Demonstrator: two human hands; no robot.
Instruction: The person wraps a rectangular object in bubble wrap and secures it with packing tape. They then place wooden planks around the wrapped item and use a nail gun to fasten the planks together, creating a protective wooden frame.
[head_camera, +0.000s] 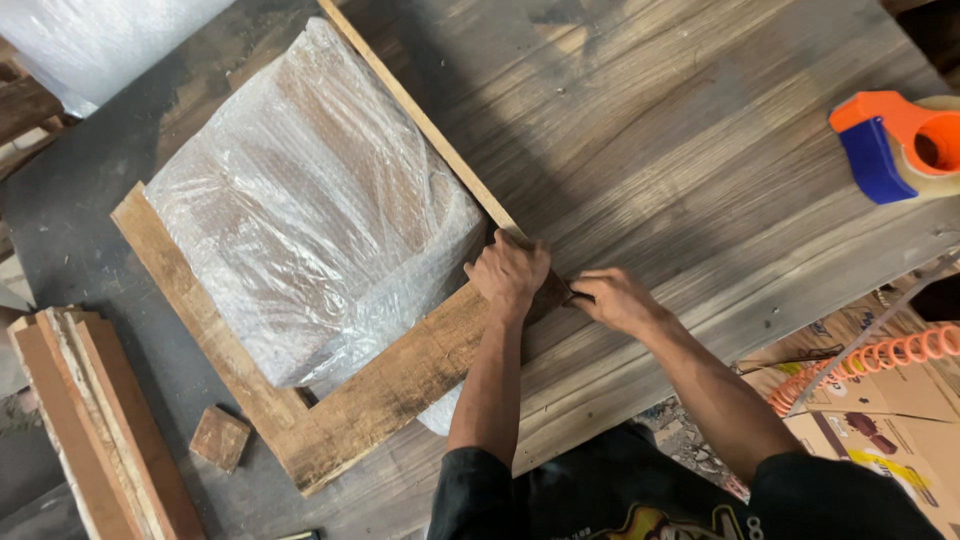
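Bubble-wrapped bundle (315, 205) is sitting inside a wooden frame (400, 385) on the workbench (700, 150). Left hand (508, 275) is curling onto the frame's corner; right hand (615, 298) is pinching something dark beside it. Slipping there could probably shift the unsecured corner.

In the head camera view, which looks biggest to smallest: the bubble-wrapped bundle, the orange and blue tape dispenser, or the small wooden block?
1. Bubble-wrapped bundle
2. Tape dispenser, partly cut off by the edge
3. Small wooden block
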